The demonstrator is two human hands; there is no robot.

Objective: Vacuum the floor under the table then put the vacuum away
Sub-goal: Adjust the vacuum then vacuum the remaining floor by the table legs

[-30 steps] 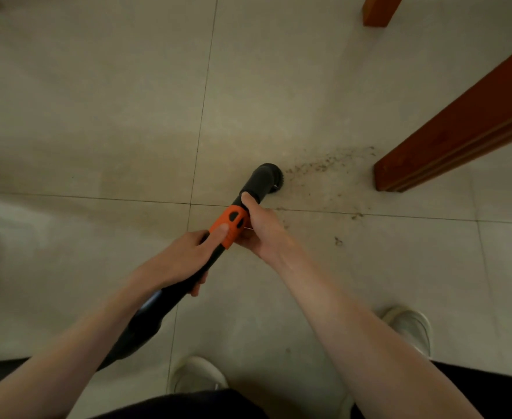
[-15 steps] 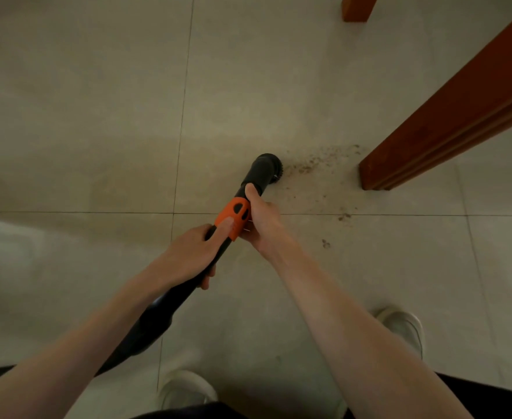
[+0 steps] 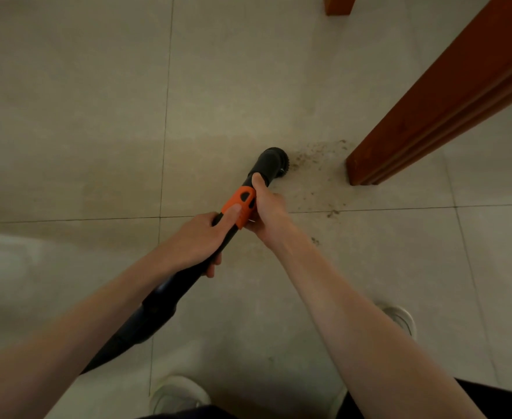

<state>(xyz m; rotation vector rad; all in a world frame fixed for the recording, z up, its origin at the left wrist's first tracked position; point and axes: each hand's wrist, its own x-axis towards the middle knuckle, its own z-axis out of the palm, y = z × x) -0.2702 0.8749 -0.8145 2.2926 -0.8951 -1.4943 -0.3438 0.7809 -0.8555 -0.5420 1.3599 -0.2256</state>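
Observation:
A black handheld vacuum [image 3: 164, 300] with an orange collar [image 3: 240, 204] points away from me toward the floor. Its round brush nozzle [image 3: 271, 164] touches the beige tiles just left of a patch of dark crumbs [image 3: 315, 155]. My left hand [image 3: 197, 240] grips the black tube below the collar, thumb lying on the orange part. My right hand [image 3: 268, 210] holds the tube from the right side at the collar, thumb stretched along the nozzle's neck. The vacuum's rear body runs under my left forearm.
A red-brown wooden table leg [image 3: 423, 116] slants down to the floor right of the crumbs. A second wooden leg [image 3: 339, 4] shows at the top edge. More crumbs [image 3: 333, 213] lie on the tile joint. My white shoes [image 3: 176, 394] stand at the bottom.
The view has shifted slightly, so nozzle and hands sit a little higher in frame. The nozzle stays at the left edge of the crumb patch; both grips are unchanged.

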